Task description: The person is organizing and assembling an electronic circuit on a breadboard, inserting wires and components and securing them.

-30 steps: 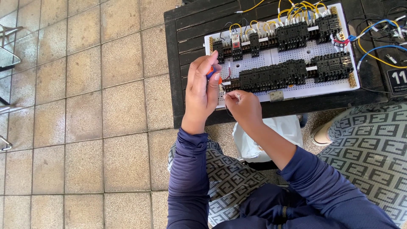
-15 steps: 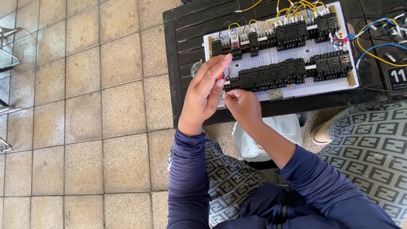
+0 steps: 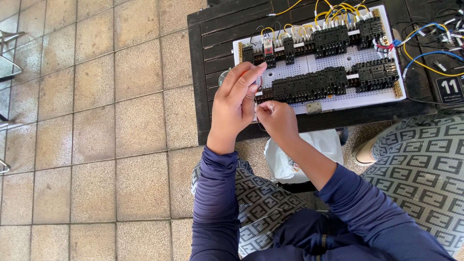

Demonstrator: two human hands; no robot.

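Note:
A white perforated board (image 3: pixel 333 65) lies on a dark slatted table (image 3: pixel 215 43), carrying rows of black terminal blocks (image 3: pixel 309 86) and yellow jumper wires (image 3: pixel 333 12). My left hand (image 3: pixel 234 104) reaches up to the board's left end, its fingers straight and close together over the nearest blocks. What lies under those fingers is hidden. Just right of it, my right hand (image 3: pixel 278 121) pinches a thin dark wire (image 3: pixel 270 106) with a bare metal tip, at the board's near edge.
Blue and yellow wires (image 3: pixel 425 41) spread over the table's right side, beside a small dark number plate (image 3: pixel 449 89). A white plastic bag (image 3: pixel 309 154) sits on the tiled floor under the table. A shoe (image 3: pixel 362 152) and patterned fabric (image 3: pixel 420 164) are at the right.
My left hand has stretched its fingers further up over the board's left end. My right hand has stayed at the near edge with the wire.

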